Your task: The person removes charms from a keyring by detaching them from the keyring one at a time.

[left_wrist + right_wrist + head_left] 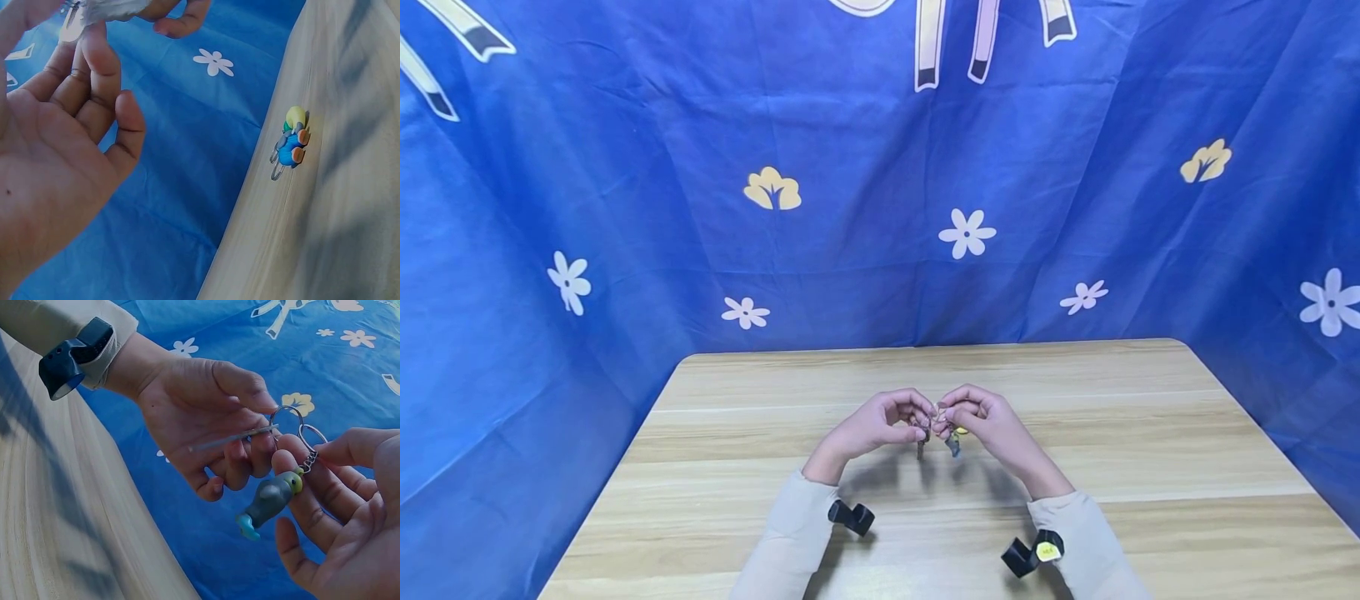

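Note:
Both hands meet above the middle of the table and work on linked metal key rings. My left hand point(876, 422) pinches one ring point(287, 407) between thumb and fingers; a thin flat metal piece point(231, 438), seen edge-on, extends from it. With thumb and finger, my right hand point(992, 422) holds the other ring. From that one, a short chain carries a grey bird-shaped charm point(269, 500) with yellow head and turquoise tail. In the left wrist view, another figure point(292, 140), blue and yellow with orange feet and metal rings, shows against the wooden tabletop.
The wooden table point(760, 500) has a blue cloth point(850, 275) with flowers behind it and at both sides. Black wrist cameras sit on the left sleeve point(790, 521) and the right sleeve point(1086, 533).

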